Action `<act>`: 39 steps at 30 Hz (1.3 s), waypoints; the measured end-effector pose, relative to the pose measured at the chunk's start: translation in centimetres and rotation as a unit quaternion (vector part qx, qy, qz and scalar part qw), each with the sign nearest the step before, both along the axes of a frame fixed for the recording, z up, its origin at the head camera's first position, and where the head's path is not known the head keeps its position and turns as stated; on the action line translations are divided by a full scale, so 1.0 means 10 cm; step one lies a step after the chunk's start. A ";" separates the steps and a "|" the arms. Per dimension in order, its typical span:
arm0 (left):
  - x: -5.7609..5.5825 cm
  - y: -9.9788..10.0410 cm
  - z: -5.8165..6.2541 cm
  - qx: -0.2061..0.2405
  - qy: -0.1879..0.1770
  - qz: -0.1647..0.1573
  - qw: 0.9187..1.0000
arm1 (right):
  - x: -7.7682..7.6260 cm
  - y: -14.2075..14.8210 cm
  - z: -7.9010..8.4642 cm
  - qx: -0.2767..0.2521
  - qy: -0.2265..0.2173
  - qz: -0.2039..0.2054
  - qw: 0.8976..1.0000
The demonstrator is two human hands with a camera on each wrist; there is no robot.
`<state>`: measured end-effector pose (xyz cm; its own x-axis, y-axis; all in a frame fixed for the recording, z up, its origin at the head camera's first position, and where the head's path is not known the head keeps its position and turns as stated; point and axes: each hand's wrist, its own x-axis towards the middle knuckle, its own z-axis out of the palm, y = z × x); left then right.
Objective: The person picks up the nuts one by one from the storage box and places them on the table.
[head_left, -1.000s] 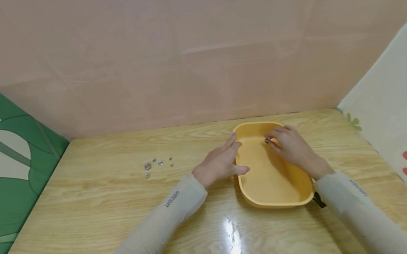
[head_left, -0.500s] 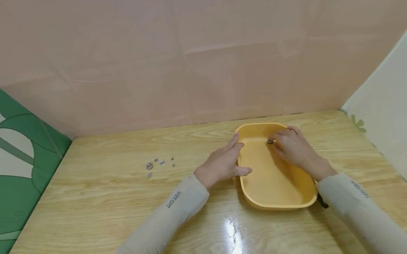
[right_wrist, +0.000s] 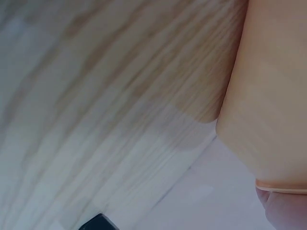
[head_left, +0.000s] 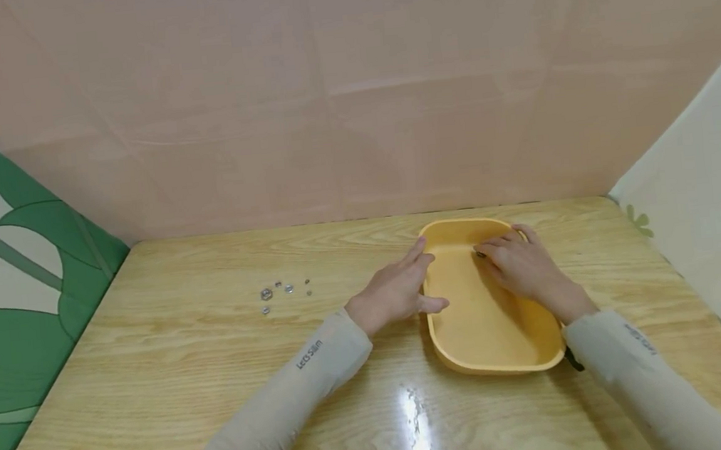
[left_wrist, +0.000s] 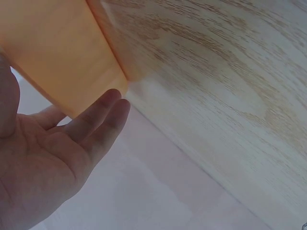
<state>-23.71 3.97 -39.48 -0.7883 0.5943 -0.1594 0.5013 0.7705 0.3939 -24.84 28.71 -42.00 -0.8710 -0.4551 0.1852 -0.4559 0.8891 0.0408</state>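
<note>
A deep yellow plastic tub [head_left: 480,336] stands right of the table's middle. Over its far right part, my right hand [head_left: 526,267] pinches a small dark metal nut [head_left: 480,254] between thumb and fingers, low inside the tub. My left hand [head_left: 395,290] is at the left rim, its thumb reaching over the inside. In the left wrist view, the fingers [left_wrist: 98,120] of that hand lie loosely extended along the tub's outer wall [left_wrist: 62,52]. The right wrist view has mostly the tub's outer side [right_wrist: 268,96], with one fingertip [right_wrist: 288,208] showing beyond the rim.
Several loose metal nuts of different sizes, the biggest nut [head_left: 266,294] at the left, lie on the wooden table [head_left: 156,386] left of the tub. A pinkish cloth backdrop [head_left: 338,112] rises behind the table. Printed cloths [head_left: 684,175] flank both sides.
The nut in my right fingers has turned from showing its round face to mostly hidden behind the fingertips. My left hand keeps its place at the rim; the whole view shifts slightly.
</note>
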 end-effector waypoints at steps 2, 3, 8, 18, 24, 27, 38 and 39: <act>0.00 0.00 0.00 -0.001 0.000 0.000 1.000 | 0.00 0.00 0.00 0.002 0.002 0.000 1.000; -0.01 0.00 0.00 -0.001 0.000 0.000 1.000 | 0.00 0.00 0.00 0.003 0.002 0.000 1.000; 0.00 0.00 0.00 -0.001 -0.001 0.001 1.000 | 0.00 0.00 0.00 0.019 0.002 -0.004 1.000; 0.01 0.00 -0.02 -0.004 -0.004 0.003 1.000 | 0.02 -0.01 -0.02 0.016 0.007 -0.004 1.000; -0.01 -0.01 -0.02 0.000 0.003 0.001 1.000 | 0.01 0.00 -0.03 0.010 0.025 0.007 1.000; -0.01 -0.01 -0.01 -0.001 0.000 0.001 1.000 | 0.00 0.00 -0.03 -0.001 0.027 0.011 1.000; -0.01 -0.02 0.03 -0.016 -0.003 -0.008 1.000 | -0.03 0.01 0.06 -0.075 -0.050 0.000 0.996; -0.02 -0.02 0.04 -0.020 0.000 -0.010 1.000 | -0.03 0.01 0.07 -0.085 -0.050 0.002 0.995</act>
<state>-23.88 3.73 -39.07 -0.7766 0.6029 -0.1829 0.5164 0.7754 0.3635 -25.11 28.81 -41.27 -0.8870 -0.4285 0.1720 -0.4540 0.8772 -0.1561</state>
